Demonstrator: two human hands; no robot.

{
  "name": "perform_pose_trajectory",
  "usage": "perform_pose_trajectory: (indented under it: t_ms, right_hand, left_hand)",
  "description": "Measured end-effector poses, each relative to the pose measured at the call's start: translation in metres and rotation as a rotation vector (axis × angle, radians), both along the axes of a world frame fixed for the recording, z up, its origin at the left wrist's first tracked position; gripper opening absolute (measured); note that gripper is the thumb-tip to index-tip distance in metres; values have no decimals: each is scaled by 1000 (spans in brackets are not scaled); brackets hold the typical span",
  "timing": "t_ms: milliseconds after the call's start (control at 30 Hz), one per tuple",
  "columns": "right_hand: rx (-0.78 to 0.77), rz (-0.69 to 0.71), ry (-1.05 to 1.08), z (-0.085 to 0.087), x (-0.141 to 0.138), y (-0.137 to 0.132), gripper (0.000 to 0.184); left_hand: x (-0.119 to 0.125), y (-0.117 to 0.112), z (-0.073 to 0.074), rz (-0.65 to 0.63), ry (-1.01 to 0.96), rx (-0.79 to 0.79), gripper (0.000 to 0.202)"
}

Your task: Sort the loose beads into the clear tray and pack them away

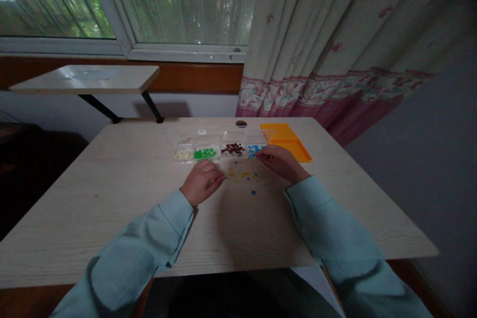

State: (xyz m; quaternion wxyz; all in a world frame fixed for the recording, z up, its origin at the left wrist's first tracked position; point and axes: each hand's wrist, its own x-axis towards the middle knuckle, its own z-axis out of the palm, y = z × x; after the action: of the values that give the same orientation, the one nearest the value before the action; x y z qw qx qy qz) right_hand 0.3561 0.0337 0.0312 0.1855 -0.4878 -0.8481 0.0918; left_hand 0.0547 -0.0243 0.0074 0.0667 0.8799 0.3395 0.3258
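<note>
The left hand (203, 181) rests on the table (112, 194), fingers curled and pinched together at a yellow bead's edge. The right hand (281, 161) curls near the blue compartment; what it pinches I cannot tell. The loose beads (244, 176) lie between both hands, nearer the left fingertips. The row of clear boxes (219, 149) runs crosswise toward the far edge.

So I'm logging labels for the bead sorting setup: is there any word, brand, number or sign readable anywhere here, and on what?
None can be read.
The clear compartment box, the orange tray and the table show no print.
The curtain bears only a floral pattern, no letters.
The beads near the left hand and right hand are too small to show markings.
</note>
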Motion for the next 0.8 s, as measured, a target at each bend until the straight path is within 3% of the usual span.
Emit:
perform_pose_trajectory:
  t_ms: [200,500,667,800]
  right_hand:
    - [-281,106,-172,9,-5,-7,18]
    - [-326,178,-137,19,-5,-13,19]
    - [-320,149,-178,13,-8,-12,16]
    - [-300,164,-204,9,-12,-10,17]
  left_hand:
    - [0,0,1,4,15,12,26]
    - [0,0,0,-1,17,4,27]
    - [0,0,1,1,20,2,26]
    - [16,-4,-4,-26,45,-18,22]
